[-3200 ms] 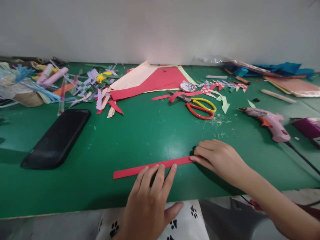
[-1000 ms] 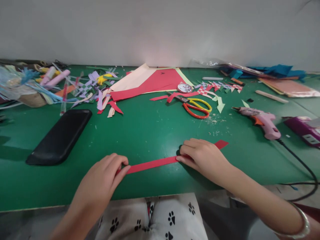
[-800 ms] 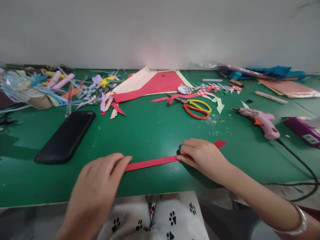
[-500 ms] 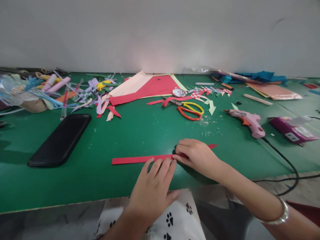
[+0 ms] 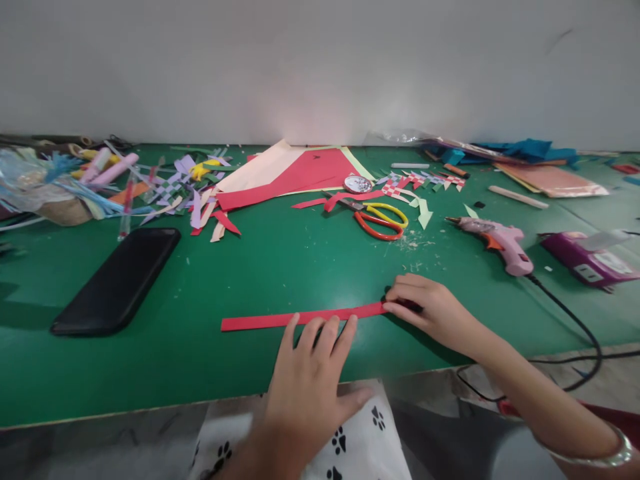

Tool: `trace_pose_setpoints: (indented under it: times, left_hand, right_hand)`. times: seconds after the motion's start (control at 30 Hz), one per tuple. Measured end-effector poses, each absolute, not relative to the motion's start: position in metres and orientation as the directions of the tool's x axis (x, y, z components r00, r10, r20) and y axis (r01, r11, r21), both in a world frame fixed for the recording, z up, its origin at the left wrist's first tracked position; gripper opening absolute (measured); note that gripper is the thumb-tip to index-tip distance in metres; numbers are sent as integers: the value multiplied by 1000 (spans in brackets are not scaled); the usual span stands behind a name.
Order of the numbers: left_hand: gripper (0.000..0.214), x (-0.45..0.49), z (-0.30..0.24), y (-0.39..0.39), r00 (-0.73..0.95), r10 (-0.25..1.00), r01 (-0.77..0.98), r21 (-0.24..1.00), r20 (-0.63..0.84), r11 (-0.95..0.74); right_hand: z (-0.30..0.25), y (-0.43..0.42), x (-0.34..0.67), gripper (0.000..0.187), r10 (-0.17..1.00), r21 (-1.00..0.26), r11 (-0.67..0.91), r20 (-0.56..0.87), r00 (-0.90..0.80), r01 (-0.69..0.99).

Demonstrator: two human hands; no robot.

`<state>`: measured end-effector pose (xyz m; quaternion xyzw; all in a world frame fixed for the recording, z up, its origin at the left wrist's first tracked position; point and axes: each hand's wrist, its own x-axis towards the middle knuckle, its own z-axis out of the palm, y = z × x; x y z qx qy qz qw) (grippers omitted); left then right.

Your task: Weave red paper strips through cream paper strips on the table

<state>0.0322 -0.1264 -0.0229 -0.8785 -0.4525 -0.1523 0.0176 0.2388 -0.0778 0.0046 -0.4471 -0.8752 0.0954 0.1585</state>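
A narrow red paper strip (image 5: 270, 323) lies flat across the green table. My left hand (image 5: 313, 373) rests with spread fingers, the fingertips pressing on the strip's lower edge. At the strip's right part, my right hand (image 5: 433, 310) is closed in a pinch around a small dark object (image 5: 411, 305), whose kind I cannot make out. The thumb and fingertips touch the paper there, and the hand hides the strip's right end.
Orange-and-yellow-handled scissors (image 5: 383, 223) lie beyond my hands, near red and cream paper sheets (image 5: 300, 175). A black phone (image 5: 117, 280) is at left. On the right are a pink glue gun (image 5: 500, 243), its cable, and a purple power socket block (image 5: 585, 259). Paper scraps (image 5: 173, 187) lie at back left.
My right hand has slid to the right along the red paper strip, baring more of it between my hands. My left hand stays on the strip, nearly in place.
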Motion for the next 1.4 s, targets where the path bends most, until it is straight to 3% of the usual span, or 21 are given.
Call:
trace_pose_setpoints:
  times: [0.43, 0.63, 0.9, 1.1, 1.4]
  left_hand:
    - [68, 43, -27, -132, 453, 840, 862, 92, 300, -498]
    - [60, 43, -27, -133, 471, 813, 851, 69, 342, -521]
    - [59, 46, -33, -125, 574, 688, 759, 25, 445, -650]
    - [62, 52, -32, -128, 498, 757, 810, 85, 424, -580]
    - [65, 60, -28, -132, 458, 819, 855, 82, 345, -513]
  right_hand:
    - [4, -69, 242, 37, 766, -165, 643, 137, -628, 748]
    - [3, -69, 242, 35, 763, -178, 646, 132, -633, 742]
    - [3, -77, 258, 21, 833, -358, 550, 179, -523, 754]
    - [0, -78, 260, 23, 849, -325, 528, 216, -482, 785]
    - [-4, -79, 256, 25, 862, -251, 500, 233, -449, 829]
